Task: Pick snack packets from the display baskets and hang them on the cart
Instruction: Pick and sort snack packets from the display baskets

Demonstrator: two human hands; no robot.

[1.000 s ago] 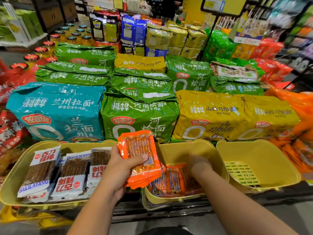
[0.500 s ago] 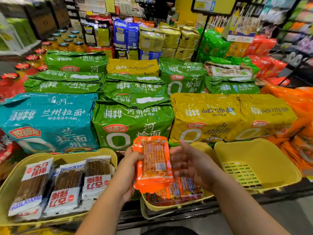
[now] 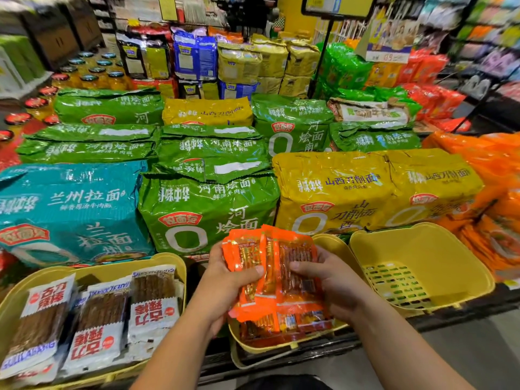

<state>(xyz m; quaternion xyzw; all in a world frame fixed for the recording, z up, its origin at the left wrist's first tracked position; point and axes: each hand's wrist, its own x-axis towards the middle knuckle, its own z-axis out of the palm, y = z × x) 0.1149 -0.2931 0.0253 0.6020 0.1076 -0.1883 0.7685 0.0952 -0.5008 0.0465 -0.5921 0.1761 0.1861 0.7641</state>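
**snackfan:** Since the cart isn't anywhere in shot, I'd call this early days: nothing hung up that I can see. A fanned bunch of orange packets is up in the air, just above the middle basket, and more of the same lie in that basket under the bunch.

**aisle9:** Agreed, this looks like the picking part. The left hand grips the bunch's left side, thumb across the front and fingers behind. The right hand has the right side, thumb pressed on the front too. So both are closed round the packets, nothing loose.

**snackfan:** What's left, I reckon: carry them off and hang them. The white packets in the left basket look untouched. The right basket just shows its slotted floor.

**aisle9:** Any writing you can read?

**snackfan:** One white packet says GULILABANG along the bottom. The teal bag behind reads 兰州拉面, the green bag 河南烩面, and the yellow bag 山西刀削面. The print on the orange ones is too small to make out, and the price sign at the back is blurred.
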